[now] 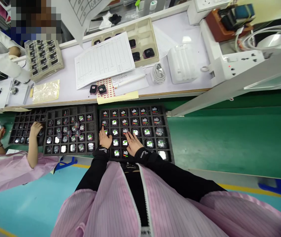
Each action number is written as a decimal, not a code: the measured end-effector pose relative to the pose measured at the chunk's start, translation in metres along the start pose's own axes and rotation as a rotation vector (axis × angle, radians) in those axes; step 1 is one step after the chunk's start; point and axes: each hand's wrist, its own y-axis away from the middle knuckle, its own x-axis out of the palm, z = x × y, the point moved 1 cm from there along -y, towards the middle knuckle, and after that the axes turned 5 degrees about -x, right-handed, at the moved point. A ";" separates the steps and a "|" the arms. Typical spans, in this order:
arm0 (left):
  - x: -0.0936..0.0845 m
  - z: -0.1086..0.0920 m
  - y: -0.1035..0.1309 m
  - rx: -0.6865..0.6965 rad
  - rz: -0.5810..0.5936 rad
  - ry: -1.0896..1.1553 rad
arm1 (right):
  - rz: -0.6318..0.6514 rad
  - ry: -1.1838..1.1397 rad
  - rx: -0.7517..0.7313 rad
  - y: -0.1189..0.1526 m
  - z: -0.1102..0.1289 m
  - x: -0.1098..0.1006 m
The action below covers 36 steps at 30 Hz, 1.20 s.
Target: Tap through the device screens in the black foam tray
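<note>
A dark foam tray (168,135) with rows of small square devices, many with lit screens, lies in front of me. My left hand (105,139) rests over its left columns, a fingertip near a device (104,122). Over the middle of the tray, my right hand (133,144) has its fingers spread, the fingertips at a device (125,131) in the third row. Neither hand shows anything held. Both hands come out of black sleeves.
Left of my tray sits another foam tray (95,125) of devices. A co-worker's hand (36,128) is over a farther tray (13,130). The shelf (71,96) bears papers (106,61), a beige tray (155,42), a white charger block (182,64) and a coiled cable (158,73).
</note>
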 end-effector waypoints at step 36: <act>0.000 -0.004 -0.002 -0.052 0.022 -0.016 | -0.098 0.048 0.302 -0.025 -0.042 -0.023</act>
